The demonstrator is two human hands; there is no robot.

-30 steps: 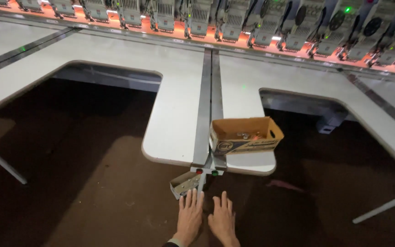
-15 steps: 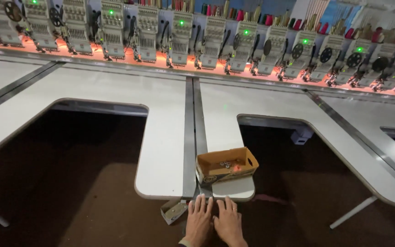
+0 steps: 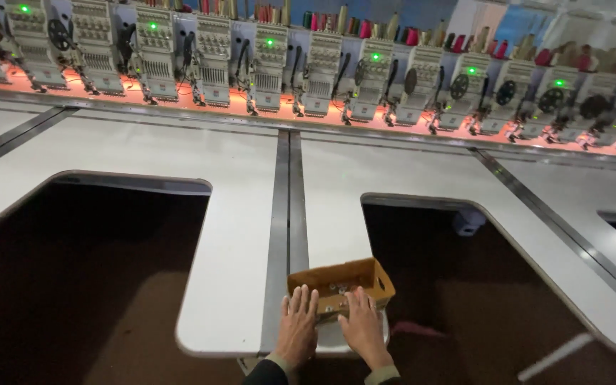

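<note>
A small open cardboard box (image 3: 373, 274) with little metal parts inside sits at the near end of a white table tongue (image 3: 229, 285). My left hand (image 3: 298, 328) lies flat with fingers spread, its fingertips against the box's near wall. My right hand (image 3: 361, 329) lies beside it, fingers spread, reaching over the box's near edge. Neither hand holds anything.
A long row of embroidery machine heads (image 3: 272, 68) with green lamps and thread spools runs along the back. A dark metal rail (image 3: 284, 228) splits the white table. Deep dark cut-outs (image 3: 73, 271) open on both sides of the tongue.
The view has tilted up and moved closer to the machines. Both hands have slid forward from below the table edge up to the box.
</note>
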